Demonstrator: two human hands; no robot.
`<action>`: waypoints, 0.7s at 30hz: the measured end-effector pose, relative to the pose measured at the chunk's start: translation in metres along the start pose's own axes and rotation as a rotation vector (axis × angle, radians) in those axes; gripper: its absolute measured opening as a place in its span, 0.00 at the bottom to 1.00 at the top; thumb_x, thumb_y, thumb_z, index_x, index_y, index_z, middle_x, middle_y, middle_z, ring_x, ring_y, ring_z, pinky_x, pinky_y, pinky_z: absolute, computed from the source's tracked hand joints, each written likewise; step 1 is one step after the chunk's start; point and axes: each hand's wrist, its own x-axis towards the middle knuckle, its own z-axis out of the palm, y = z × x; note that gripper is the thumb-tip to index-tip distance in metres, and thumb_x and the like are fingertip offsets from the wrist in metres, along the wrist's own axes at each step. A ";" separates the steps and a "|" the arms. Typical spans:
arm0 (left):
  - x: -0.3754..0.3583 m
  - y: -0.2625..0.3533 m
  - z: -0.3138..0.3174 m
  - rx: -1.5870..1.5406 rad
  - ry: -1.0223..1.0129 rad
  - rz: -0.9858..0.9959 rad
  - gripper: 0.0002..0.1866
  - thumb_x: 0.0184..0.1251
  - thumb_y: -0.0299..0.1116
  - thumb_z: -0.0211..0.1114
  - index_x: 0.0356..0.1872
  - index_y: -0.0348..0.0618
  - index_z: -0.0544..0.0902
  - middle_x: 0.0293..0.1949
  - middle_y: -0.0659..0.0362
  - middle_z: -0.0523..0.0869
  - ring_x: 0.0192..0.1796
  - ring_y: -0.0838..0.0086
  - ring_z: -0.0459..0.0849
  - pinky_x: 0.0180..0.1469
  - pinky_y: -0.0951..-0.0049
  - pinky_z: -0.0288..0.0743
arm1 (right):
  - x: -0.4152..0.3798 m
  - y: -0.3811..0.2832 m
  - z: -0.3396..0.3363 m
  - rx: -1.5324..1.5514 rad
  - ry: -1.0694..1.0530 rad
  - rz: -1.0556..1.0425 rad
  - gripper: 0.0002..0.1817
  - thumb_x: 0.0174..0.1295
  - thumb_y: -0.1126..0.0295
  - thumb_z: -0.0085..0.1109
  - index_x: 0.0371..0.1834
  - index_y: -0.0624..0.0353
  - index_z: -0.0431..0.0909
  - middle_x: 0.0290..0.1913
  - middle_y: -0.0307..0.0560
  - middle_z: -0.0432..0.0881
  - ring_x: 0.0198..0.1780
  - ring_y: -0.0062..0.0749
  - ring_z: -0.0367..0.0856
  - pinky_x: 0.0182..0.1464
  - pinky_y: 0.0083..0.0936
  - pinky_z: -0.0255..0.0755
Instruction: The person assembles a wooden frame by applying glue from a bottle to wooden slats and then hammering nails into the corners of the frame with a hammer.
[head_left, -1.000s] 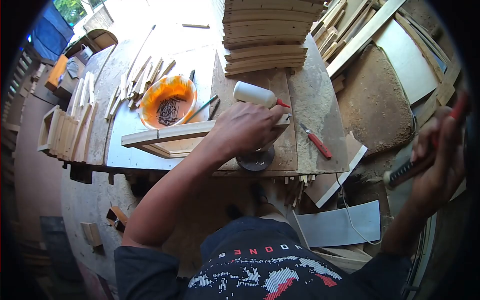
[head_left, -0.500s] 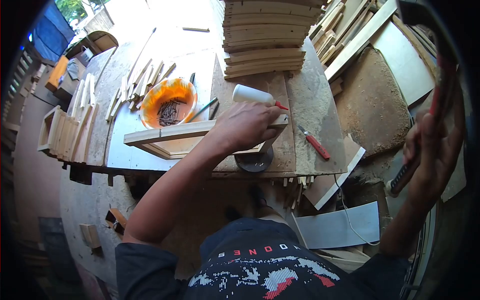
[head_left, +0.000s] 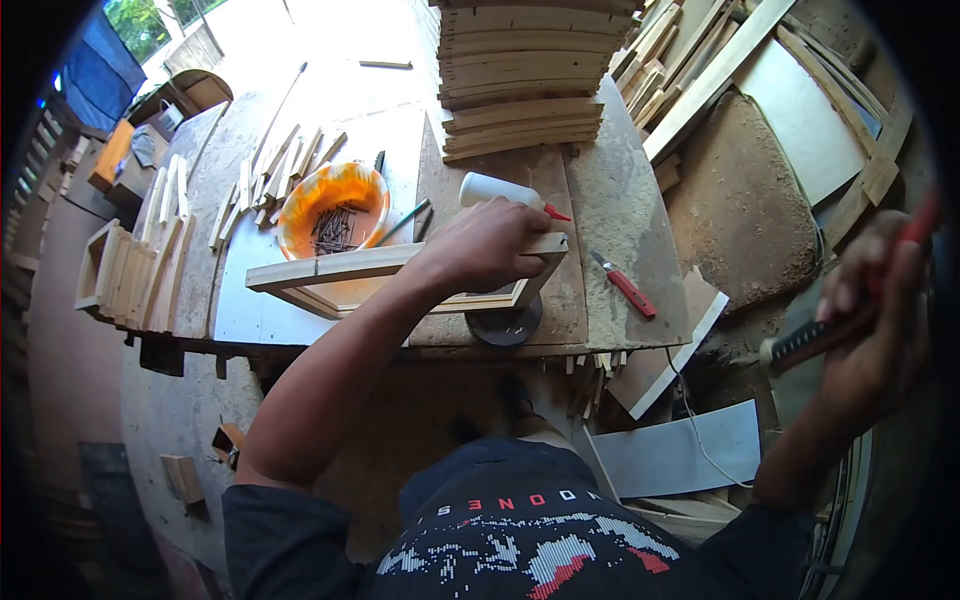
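My left hand (head_left: 488,248) is closed around the right end of a rectangular wooden frame (head_left: 350,264), which stands on edge near the table's front. Beneath the frame's right corner lies a round dark disc (head_left: 506,325). Just beyond my left hand, a white bottle with a red tip (head_left: 495,190) lies on its side. Off the table to the right, my right hand (head_left: 875,320) grips a hammer (head_left: 800,344) by its red and black handle. The hammer's head is out of view, and the hand is slightly blurred.
An orange bowl (head_left: 291,225) holds many nails. Behind it lie several wooden strips (head_left: 285,160). A tall stack of wooden pieces (head_left: 530,60) stands at the back. A red-handled knife (head_left: 630,290) lies at right, and assembled frames (head_left: 125,270) sit at left.
My right hand has turned the hammer; its head, seen at the upper right before, has left the view. My left hand keeps its hold on the wooden frame.
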 end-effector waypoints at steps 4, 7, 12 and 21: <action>-0.001 -0.002 0.002 0.011 0.010 -0.008 0.23 0.56 0.40 0.69 0.51 0.38 0.83 0.43 0.45 0.87 0.49 0.52 0.85 0.55 0.59 0.76 | -0.051 0.064 -0.006 -0.427 -0.353 -0.152 0.20 0.74 0.66 0.46 0.63 0.68 0.66 0.39 0.50 0.77 0.36 0.29 0.77 0.37 0.24 0.74; -0.004 0.003 0.002 0.026 -0.009 -0.016 0.23 0.55 0.40 0.69 0.51 0.38 0.83 0.43 0.45 0.87 0.48 0.52 0.85 0.54 0.59 0.76 | -0.047 0.066 0.025 -0.640 -0.759 0.070 0.27 0.70 0.75 0.47 0.73 0.54 0.61 0.38 0.52 0.82 0.34 0.36 0.81 0.36 0.32 0.76; -0.001 -0.001 0.003 0.015 0.020 -0.008 0.21 0.55 0.39 0.69 0.49 0.40 0.84 0.42 0.45 0.87 0.47 0.52 0.85 0.54 0.59 0.76 | -0.005 0.014 0.003 -0.249 -0.258 0.174 0.10 0.74 0.69 0.46 0.52 0.59 0.72 0.29 0.42 0.76 0.26 0.18 0.71 0.26 0.17 0.64; 0.002 -0.005 0.005 0.000 -0.001 0.025 0.20 0.56 0.39 0.68 0.48 0.40 0.84 0.41 0.46 0.87 0.47 0.52 0.85 0.53 0.58 0.77 | -0.043 0.044 0.044 -0.412 -0.770 0.251 0.19 0.73 0.72 0.45 0.64 0.66 0.68 0.39 0.51 0.82 0.34 0.33 0.80 0.37 0.27 0.73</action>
